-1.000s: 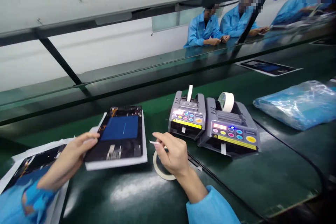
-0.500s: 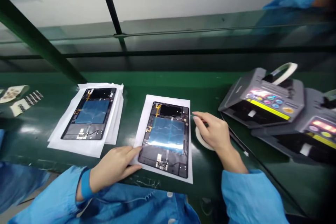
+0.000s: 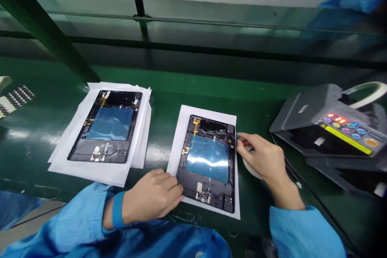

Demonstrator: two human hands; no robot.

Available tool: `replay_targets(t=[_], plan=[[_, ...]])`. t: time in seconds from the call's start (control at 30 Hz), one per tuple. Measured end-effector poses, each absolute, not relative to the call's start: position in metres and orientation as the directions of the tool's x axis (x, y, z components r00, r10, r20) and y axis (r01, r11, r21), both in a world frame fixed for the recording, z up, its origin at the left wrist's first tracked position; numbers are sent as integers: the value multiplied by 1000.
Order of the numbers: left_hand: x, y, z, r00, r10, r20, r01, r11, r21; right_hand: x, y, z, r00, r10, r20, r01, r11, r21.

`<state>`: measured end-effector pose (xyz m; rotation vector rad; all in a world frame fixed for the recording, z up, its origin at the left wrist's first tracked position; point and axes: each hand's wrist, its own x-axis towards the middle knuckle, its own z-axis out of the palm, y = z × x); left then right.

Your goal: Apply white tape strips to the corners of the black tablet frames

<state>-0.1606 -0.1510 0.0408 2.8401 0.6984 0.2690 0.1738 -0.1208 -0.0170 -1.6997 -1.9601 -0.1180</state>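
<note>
A tablet-like device (image 3: 208,185) with its inside exposed, a blue film over its middle, lies on white sheets (image 3: 174,157). My left hand (image 3: 155,194) rests at its lower left corner, fingers curled together; whether they grip the edge is hidden. By the upper right edge, my right hand (image 3: 263,153) pinches a thin, pale tool (image 3: 235,138) whose tip points at the device. Under that hand a white roll (image 3: 251,170) partly shows. Another such device (image 3: 113,145) lies on papers (image 3: 60,147) to the left.
Grey machines with lit buttons (image 3: 302,109) stand on the right of the green table (image 3: 163,145), a dark cable (image 3: 314,197) running in front. A dotted sticker strip (image 3: 16,98) lies far left. Behind are a green post (image 3: 45,28) and a rail. Blue sleeve at upper right.
The view has shifted. My left fingers, spread at the device's corner before, are now curled in. The thin tool in my right hand now reaches over the device's upper right edge.
</note>
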Motion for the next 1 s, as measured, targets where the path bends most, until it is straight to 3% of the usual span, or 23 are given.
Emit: replay_targets(t=[0.17,0.4,0.53,0.77,1.0], plan=[[-108,-134,48,907,390,158,354,-911,211,179,-103,-16,-130,897,422,934,253,-251],[-18,-77,33,860,502,95,486,-861,149,193,-107,-16,-279,879,388,815,430,-389],[-1,-53,20,859,511,25,501,-850,161,201,-110,-14,-333,849,411,783,491,-381],[-3,-41,13,861,503,77,480,-853,204,202,-109,-9,-332,860,386,809,471,-352],[1,-35,10,880,440,177,414,-895,163,204,-110,-6,-336,876,347,819,454,-351]])
